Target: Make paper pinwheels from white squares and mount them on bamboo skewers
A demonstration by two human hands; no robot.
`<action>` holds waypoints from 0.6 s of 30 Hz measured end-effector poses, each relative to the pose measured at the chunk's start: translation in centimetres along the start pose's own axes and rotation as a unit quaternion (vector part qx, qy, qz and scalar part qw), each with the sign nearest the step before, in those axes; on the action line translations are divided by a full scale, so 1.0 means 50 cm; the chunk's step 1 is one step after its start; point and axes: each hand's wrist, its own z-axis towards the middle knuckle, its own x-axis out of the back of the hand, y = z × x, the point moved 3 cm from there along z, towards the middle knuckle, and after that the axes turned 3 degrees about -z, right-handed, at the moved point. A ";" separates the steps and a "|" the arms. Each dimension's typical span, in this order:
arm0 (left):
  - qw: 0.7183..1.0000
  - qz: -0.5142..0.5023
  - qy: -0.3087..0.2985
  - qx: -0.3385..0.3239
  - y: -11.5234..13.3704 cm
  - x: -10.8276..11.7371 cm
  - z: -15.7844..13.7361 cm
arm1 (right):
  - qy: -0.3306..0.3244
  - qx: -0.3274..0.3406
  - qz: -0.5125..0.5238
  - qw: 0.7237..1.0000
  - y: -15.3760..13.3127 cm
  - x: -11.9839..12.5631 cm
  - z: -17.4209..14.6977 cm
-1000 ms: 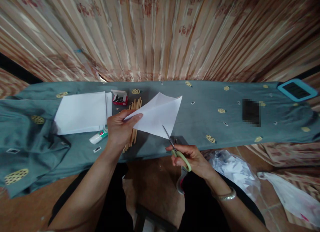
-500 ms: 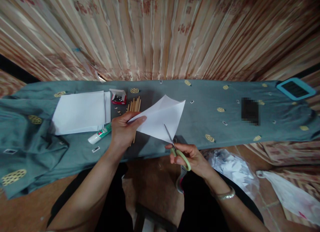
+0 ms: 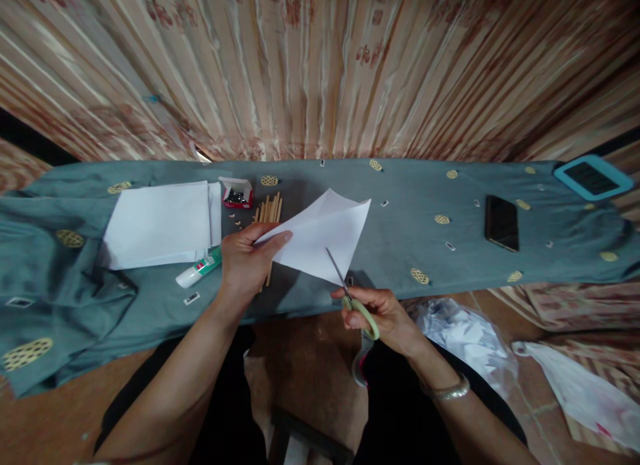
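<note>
A folded sheet of white paper [image 3: 320,231] is pinched at its left corner by my left hand [image 3: 250,265], thumb on top. My right hand [image 3: 383,315] grips a pair of scissors [image 3: 370,321] by the light green handles. One dark blade lies over the paper's lower right part, near the bottom corner; the other blade is hidden. Beneath and behind my left hand are several wooden sticks [image 3: 270,208]. A glue stick [image 3: 200,268] with a green label and white cap lies left of that wrist.
A stack of white paper [image 3: 160,225] and a small red box of metal clips [image 3: 237,195] lie on the patterned cloth [image 3: 400,251]. Farther right are a phone [image 3: 503,223] and a blue-framed tablet [image 3: 593,177]. Plastic bags [image 3: 465,341] rest below the table's right edge.
The scissors and right hand have shifted very slightly at the paper's lower corner. The paper and left hand stay nearly in place.
</note>
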 end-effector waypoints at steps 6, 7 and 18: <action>0.999 -0.014 -0.021 0.023 -0.010 -0.007 -0.005 | -0.005 0.009 -0.004 1.000 -0.002 -0.003 0.002; 0.999 -0.010 -0.027 0.023 -0.012 -0.009 -0.006 | -0.005 0.010 -0.005 1.000 -0.003 -0.003 0.002; 0.999 0.015 -0.045 0.015 -0.016 -0.009 -0.008 | -0.002 -0.024 0.020 0.999 -0.001 -0.002 0.002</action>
